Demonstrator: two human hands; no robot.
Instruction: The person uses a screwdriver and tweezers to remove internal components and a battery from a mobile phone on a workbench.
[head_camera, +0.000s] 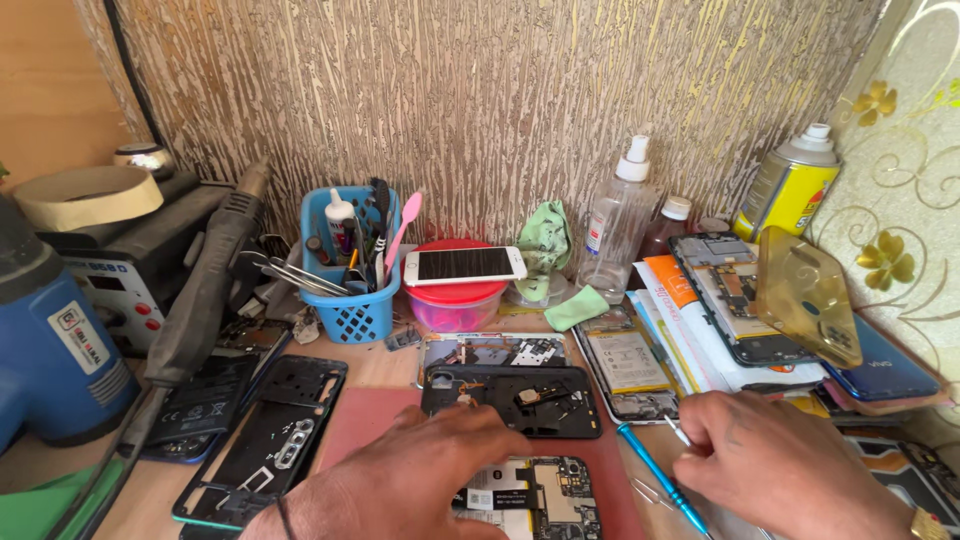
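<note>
**Two hands over an opened phone on a crowded repair bench**

The left hand lies palm down, fingers loosely together, on an opened smartphone with bare circuit board and a white-labelled battery, which sits on a dull red rectangular mat at the near edge of the wooden bench. The right hand is curled, and its fingertips pinch a thin pale sliver; what the sliver is cannot be told. Between the hands a slim blue-handled screwdriver lies slanted on the mat.

Just behind the left hand rests a black plastic phone frame with a round camera opening, and behind that a silver inner plate. To the left lie a long black phone back cover and, beside it, a black battery with white printing. To the right an opened phone shows a pale gold battery with a rectangular label.

Further back stand a blue perforated plastic basket full of tools, a white-fronted phone laid across a pink tub with a red lid, a clear spray bottle with a white nozzle and small label, a crumpled green cloth and a yellow aerosol can with a red and blue label. A translucent amber phone case leans over a stack of white and orange packets. At far left sit a blue cylindrical tool with a white square label, a grey soldering station with red knobs and a roll of beige tape
</note>
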